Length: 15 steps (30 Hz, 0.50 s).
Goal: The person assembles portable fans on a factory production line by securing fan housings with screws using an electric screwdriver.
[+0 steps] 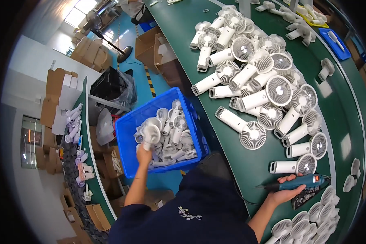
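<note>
My left hand is closed around the handle of a white handheld fan, slightly blurred, over a blue plastic crate. Inside that crate lie many more white fans. My right hand rests at the green table with its fingers wrapped round a teal electric screwdriver, whose thin tip points left. Just beyond it a white fan lies flat. Under the screwdriver sits a black tray of small parts, partly hidden.
A large heap of white fans covers the table's far part. More fans cluster at the near right. A blue tray stands far right. Cardboard boxes and a black pedestal fan stand on the floor. A side bench runs along the left.
</note>
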Tool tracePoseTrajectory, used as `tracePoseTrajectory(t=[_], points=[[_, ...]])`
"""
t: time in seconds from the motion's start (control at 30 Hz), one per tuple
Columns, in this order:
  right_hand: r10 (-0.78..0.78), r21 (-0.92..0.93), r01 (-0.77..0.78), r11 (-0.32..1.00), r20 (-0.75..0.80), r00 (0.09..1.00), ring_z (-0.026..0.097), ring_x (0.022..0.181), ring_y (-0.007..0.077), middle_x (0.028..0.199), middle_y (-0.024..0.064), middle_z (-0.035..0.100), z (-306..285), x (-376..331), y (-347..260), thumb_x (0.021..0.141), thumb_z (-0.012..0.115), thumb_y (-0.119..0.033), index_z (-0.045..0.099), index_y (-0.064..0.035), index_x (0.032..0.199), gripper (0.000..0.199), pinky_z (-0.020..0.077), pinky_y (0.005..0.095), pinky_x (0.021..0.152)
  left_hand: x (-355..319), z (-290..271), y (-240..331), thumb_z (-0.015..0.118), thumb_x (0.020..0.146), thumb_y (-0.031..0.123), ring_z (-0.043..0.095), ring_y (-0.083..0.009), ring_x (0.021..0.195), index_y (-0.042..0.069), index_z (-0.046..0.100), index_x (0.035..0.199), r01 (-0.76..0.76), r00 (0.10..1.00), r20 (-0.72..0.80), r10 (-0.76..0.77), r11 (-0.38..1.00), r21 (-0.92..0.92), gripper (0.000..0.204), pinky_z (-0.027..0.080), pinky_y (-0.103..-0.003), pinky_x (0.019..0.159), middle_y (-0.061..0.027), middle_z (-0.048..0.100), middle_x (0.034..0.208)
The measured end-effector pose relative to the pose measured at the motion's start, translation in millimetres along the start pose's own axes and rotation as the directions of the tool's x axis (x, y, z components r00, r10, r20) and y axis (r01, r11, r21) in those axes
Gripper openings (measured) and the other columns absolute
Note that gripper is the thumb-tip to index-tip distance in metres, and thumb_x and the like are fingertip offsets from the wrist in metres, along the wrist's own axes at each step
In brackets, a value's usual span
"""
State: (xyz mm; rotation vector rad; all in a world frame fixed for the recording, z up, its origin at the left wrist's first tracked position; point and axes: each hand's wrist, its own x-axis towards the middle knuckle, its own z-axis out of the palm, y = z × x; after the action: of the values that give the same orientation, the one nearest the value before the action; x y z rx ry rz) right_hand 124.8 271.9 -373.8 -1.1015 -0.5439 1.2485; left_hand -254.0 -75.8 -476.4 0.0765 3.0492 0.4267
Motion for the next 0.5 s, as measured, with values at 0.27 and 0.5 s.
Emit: tracePoseTrajectory(t=[0.27, 0.5], points=[[-0.034, -0.019, 0.035, 0.999, 0.041, 0.999, 0.049, 0.043, 0.0170, 0.068, 0.0075, 0.050, -8.2, 0.4, 15.5, 0.098, 0.030, -0.045, 0.045, -0.0024, 0.110, 0.046, 0.0429, 0.0283, 0.040, -2.5, 22.5, 29.4, 0.085, 0.055, 0.026, 0.030, -0.0387, 0.133, -0.016, 0.020, 0.137, -0.131, 0.887, 0.430, 0.170, 0.984, -0.118, 0.113, 0.027, -0.038, 0.110, -0.0307, 0.030, 0.142], [-0.018, 0.002, 0.018, 1.000, 0.037, 0.999, 0.048, 0.042, 0.0172, 0.067, 0.0077, 0.049, -11.2, 3.4, 9.4, 0.098, 0.031, -0.045, 0.045, -0.0029, 0.108, 0.046, 0.0443, 0.0307, 0.041, 21.1, -122.1, 345.7, 0.058, 0.085, 0.005, 0.050, -0.0210, 0.116, 0.001, 0.051, 0.122, -0.694, 0.647, -0.330, 0.687, 0.352, -0.628, 0.038, 0.038, -0.036, 0.098, -0.0119, 0.054, 0.123]])
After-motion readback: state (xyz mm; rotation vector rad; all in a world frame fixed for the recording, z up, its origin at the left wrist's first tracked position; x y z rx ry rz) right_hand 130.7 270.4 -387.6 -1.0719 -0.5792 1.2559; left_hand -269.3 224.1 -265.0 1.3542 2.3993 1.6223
